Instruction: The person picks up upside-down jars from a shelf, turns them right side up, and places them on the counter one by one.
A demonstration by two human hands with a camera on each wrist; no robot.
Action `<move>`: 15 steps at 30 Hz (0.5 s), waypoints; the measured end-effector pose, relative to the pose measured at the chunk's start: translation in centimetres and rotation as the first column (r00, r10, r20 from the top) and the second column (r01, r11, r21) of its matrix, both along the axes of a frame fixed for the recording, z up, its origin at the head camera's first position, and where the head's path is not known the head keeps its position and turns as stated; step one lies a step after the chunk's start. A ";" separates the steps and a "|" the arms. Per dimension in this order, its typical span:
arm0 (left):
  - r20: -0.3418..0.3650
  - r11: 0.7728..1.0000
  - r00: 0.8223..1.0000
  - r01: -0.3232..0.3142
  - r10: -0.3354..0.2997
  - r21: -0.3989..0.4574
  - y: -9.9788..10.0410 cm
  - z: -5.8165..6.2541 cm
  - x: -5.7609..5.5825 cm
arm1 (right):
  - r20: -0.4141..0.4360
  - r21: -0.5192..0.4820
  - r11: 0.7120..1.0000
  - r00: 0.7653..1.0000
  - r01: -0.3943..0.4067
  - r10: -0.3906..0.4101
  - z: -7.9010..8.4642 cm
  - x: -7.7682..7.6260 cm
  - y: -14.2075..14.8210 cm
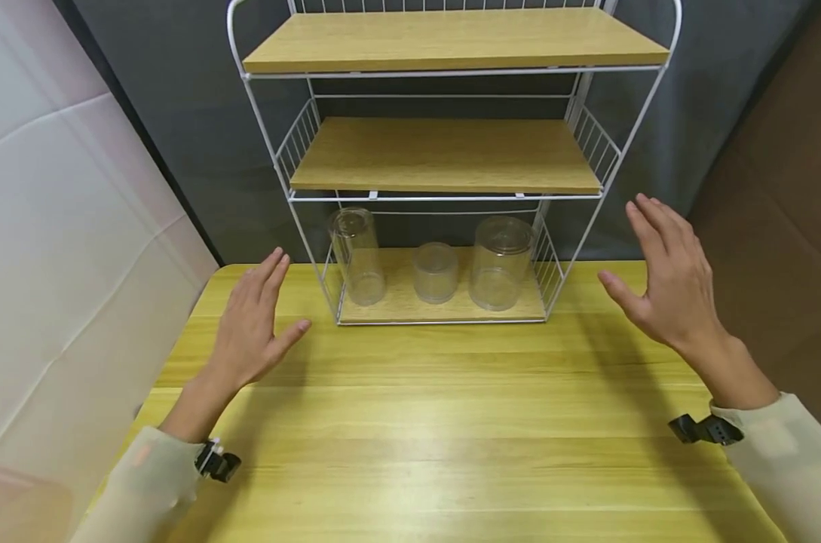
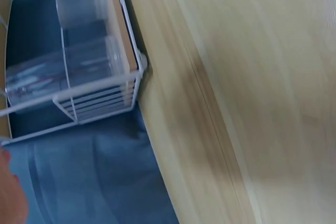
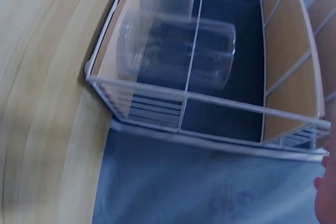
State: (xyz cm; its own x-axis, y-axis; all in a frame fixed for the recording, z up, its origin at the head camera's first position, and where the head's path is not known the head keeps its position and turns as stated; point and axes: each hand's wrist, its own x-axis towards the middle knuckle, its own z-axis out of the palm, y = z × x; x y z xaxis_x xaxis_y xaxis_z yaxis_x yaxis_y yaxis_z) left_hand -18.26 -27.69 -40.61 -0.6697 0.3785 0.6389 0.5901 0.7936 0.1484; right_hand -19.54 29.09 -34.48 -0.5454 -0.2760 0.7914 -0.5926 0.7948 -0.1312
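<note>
In the head view my left hand (image 1: 252, 326) hovers over the table to the left of a rack, its fingers extended and holding nothing. My right hand (image 1: 676, 280) is raised to the rack's right, fingers straight and thumb spread, also holding nothing. Between them, on the rack's bottom shelf, stand three clear jars: a tall narrow jar (image 1: 358, 260) at left, a small short jar (image 1: 436, 273) in the middle and a wide jar (image 1: 501, 262) at right. Neither hand touches the rack or a jar. Each wrist view shows only a bit of its hand at the edge.
The white wire rack (image 1: 444, 197) has wooden boards; its middle shelf (image 1: 444, 154) and top shelf (image 1: 451, 38) lie above the jars. It stands at the back of the wooden table (image 1: 417, 422). A dark curtain hangs behind, with a white sheet (image 1: 64, 249) on the left.
</note>
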 end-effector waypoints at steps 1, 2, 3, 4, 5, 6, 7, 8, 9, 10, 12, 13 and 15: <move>-0.025 1.000 1.000 0.014 -0.014 0.008 0.3 0.0 0.1 | -0.029 -0.012 1.000 0.999 -0.015 0.015 0.1 0.1 -0.4; -0.043 0.999 0.999 0.029 -0.028 0.018 0.6 0.0 0.1 | -0.055 -0.022 0.999 0.998 -0.031 0.029 0.2 0.3 -0.7; -0.054 0.999 0.998 0.042 -0.040 0.028 1.0 0.0 0.2 | -0.081 -0.026 0.999 0.996 -0.047 0.044 0.4 0.4 -1.1; -0.051 0.998 0.998 0.049 -0.048 0.035 1.3 0.1 0.2 | -0.106 -0.031 0.997 0.992 -0.066 0.062 0.6 0.5 -1.5; -0.046 0.998 0.997 0.057 -0.055 0.041 1.7 0.1 0.2 | -0.125 -0.031 0.996 0.989 -0.086 0.081 0.8 0.5 -1.9; -0.039 0.997 0.997 0.064 -0.062 0.048 2.1 0.1 0.2 | -0.139 -0.031 0.994 0.985 -0.104 0.099 1.0 0.6 -2.3; -0.035 0.996 0.997 0.070 -0.068 0.056 2.5 0.2 0.2 | -0.153 -0.025 0.992 0.981 -0.122 0.117 1.3 0.6 -2.7; -0.031 0.995 0.997 0.074 -0.072 0.062 3.0 0.2 0.2 | -0.163 -0.017 0.990 0.978 -0.138 0.133 1.6 0.5 -3.1; -0.030 0.995 0.997 0.079 -0.077 0.066 3.4 0.3 0.2 | -0.169 -0.004 0.989 0.975 -0.150 0.148 1.8 0.5 -3.4; -0.026 0.994 0.996 0.084 -0.083 0.069 3.8 0.3 0.2 | -0.173 0.008 0.987 0.972 -0.163 0.162 2.0 0.4 -3.8; -0.029 0.992 0.995 0.098 -0.096 0.080 4.7 0.3 0.2 | -0.178 0.036 0.983 0.967 -0.179 0.183 2.5 0.2 -4.3; -0.029 0.991 0.995 0.101 -0.099 0.085 5.1 0.4 0.2 | -0.179 0.050 0.981 0.965 -0.186 0.192 2.7 0.1 -4.6; -0.026 0.990 0.994 0.106 -0.104 0.098 5.8 0.4 0.0 | -0.169 0.077 0.978 0.964 -0.194 0.205 3.1 -0.2 -5.1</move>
